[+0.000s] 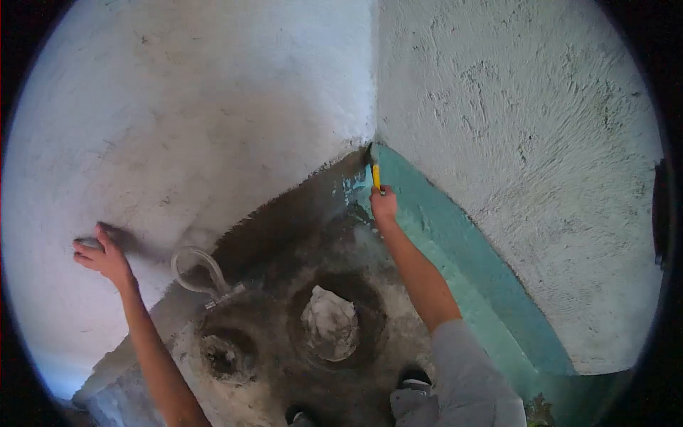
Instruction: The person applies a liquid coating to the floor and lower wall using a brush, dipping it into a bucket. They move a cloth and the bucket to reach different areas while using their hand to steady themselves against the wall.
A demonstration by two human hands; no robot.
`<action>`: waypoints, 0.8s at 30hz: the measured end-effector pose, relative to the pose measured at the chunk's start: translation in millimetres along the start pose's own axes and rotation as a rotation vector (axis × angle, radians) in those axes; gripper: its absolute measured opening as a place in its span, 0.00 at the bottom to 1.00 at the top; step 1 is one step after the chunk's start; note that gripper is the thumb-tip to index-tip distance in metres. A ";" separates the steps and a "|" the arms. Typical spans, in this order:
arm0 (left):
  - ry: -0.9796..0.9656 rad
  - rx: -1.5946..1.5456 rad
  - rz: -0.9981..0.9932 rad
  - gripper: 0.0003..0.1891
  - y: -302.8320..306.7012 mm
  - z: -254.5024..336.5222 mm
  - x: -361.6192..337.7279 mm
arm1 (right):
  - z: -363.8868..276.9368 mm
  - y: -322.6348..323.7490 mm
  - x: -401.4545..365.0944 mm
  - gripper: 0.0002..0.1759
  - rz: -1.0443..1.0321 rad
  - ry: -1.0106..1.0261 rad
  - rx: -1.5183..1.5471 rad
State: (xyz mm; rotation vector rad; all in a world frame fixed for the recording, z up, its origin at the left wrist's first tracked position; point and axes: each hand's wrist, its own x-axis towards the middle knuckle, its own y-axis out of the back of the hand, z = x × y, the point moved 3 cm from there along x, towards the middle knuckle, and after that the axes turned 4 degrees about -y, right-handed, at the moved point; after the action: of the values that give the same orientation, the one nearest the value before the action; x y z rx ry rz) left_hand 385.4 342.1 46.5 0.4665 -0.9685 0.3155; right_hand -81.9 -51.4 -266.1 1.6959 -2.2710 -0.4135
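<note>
My right hand (384, 205) is closed round the yellow handle of a brush (376, 176). The brush's tip is at the corner where two walls meet, at the top of a green coating (455, 228) on the lower right wall and along the floor edge. Light green smears show on the dark, damp-looking strip (284, 217) of the left wall. My left hand (107, 260) rests against the pale left wall (213, 107) with its fingers spread, holding nothing.
A curved pale pipe (198, 267) stands by the left wall. A pale lump (331, 322) fills a round spot in the floor, with a rough hole (226, 356) to its left. My shoes (414, 377) are at the bottom. The right wall (512, 128) is rough plaster.
</note>
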 end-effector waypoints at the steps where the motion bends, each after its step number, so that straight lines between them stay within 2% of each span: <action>1: -0.135 0.088 -0.049 0.48 -12.2 -34.1 3.0 | 0.7 -2.9 1.7 0.18 -0.014 0.005 0.013; 4: -0.143 0.325 -0.159 0.48 1.6 -11.6 -24.1 | -10.2 -17.6 -12.1 0.18 -0.087 0.002 0.078; 6: -0.231 0.254 -0.111 0.48 0.5 -16.9 -24.9 | -34.8 -11.5 -54.2 0.18 -0.152 -0.037 0.138; 8: -0.270 0.233 -0.082 0.48 -2.7 -22.5 -28.6 | -16.7 -38.5 -86.1 0.19 -0.100 0.134 0.091; 12: -0.248 0.259 -0.066 0.49 -6.1 -23.3 -31.9 | -36.5 -27.6 -174.6 0.20 -0.431 0.051 0.053; 15: -0.214 0.264 -0.085 0.49 -8.5 -21.9 -32.3 | -23.1 -30.8 -195.9 0.19 -0.598 0.083 0.140; 18: -0.223 0.272 -0.084 0.50 -10.7 -27.5 -33.5 | -8.5 -17.1 -159.1 0.23 -0.652 0.168 0.082; 20: -0.236 0.248 -0.087 0.51 -13.2 -29.0 -29.1 | -15.1 2.4 -110.2 0.21 -0.713 0.091 0.009; 22: -0.226 0.216 -0.118 0.52 -9.3 -29.3 -30.1 | -9.1 11.3 -49.8 0.19 -0.710 0.171 0.121; 23: -0.219 0.219 -0.128 0.52 -5.5 -29.4 -32.4 | -12.6 17.4 -27.3 0.18 -0.619 0.054 0.037; 24: -0.216 0.210 -0.134 0.52 -5.6 -24.3 -32.7 | -21.5 27.5 -17.4 0.16 -0.551 0.028 0.113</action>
State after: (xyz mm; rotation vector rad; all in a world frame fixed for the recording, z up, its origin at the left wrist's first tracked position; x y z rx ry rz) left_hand 387.8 348.1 5.9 0.7661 -1.1129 0.2505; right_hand -93.1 -28.6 -236.5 2.3631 -1.8065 -0.3694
